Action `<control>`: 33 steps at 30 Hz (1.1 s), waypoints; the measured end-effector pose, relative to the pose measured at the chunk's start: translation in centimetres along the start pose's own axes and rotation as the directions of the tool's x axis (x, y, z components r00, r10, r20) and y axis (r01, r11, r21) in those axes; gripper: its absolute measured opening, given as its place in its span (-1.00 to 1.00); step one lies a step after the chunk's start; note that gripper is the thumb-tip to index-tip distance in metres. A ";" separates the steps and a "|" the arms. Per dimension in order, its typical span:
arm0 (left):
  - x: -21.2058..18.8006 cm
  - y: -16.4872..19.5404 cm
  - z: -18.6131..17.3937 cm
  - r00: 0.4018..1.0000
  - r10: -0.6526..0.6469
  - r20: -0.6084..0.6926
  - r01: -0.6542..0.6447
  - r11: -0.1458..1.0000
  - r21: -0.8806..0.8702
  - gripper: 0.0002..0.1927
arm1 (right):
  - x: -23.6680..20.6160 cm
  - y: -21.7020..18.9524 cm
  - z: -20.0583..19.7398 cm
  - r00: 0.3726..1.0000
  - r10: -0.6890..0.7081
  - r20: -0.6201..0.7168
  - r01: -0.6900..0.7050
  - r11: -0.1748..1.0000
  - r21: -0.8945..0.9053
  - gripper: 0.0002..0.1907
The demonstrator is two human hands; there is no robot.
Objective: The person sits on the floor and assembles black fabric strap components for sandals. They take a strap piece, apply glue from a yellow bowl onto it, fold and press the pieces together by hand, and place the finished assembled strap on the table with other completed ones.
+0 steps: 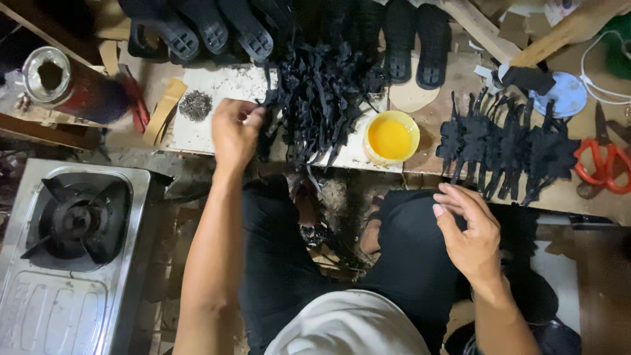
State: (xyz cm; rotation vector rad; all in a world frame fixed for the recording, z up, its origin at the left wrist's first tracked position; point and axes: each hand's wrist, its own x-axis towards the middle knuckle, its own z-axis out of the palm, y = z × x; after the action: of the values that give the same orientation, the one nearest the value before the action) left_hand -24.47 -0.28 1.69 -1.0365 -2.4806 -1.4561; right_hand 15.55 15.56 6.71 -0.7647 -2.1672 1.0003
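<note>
My left hand (pixel 234 133) reaches to the near left edge of a heap of black straps (pixel 319 98) on the low workbench, its fingers pinched on one black strap (pixel 267 104) at the heap's edge. My right hand (pixel 468 230) hovers over my right knee, fingers loosely curled and apart, holding nothing. Just beyond it a row of black straps (pixel 509 148) lies spread side by side on the bench. A small yellow bowl (pixel 390 137) of yellow liquid sits between the heap and the row.
Black sandal soles (pixel 217 29) line the bench's far edge. Red-handled scissors (pixel 601 164) lie at the right, a metal can (pixel 49 75) at the far left, a small grey pile (pixel 196 105) near it. A single-burner gas stove (pixel 75 223) stands on the floor at left.
</note>
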 end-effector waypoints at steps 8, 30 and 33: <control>-5.3 2.6 -4.2 0.988 -0.156 0.023 0.146 0.851 -0.504 -0.84 | 0.0 -0.7 2.3 0.994 0.019 0.105 -0.025 0.998 0.054 -0.61; -16.8 13.7 2.1 0.915 0.363 0.177 -0.276 0.881 -0.384 -0.85 | -0.3 -3.2 7.0 0.970 -0.131 0.203 0.105 0.985 0.137 -0.55; -17.0 13.7 2.2 0.927 0.333 0.171 -0.262 0.904 -0.339 -0.85 | -0.2 -3.5 6.9 0.965 -0.187 0.185 0.149 0.968 0.203 -0.49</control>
State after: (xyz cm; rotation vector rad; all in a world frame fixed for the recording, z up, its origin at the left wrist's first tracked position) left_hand -2.78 -2.82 4.05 -1.6442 -2.1269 -1.7426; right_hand 9.80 10.43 5.92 -0.3961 -2.2246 1.2157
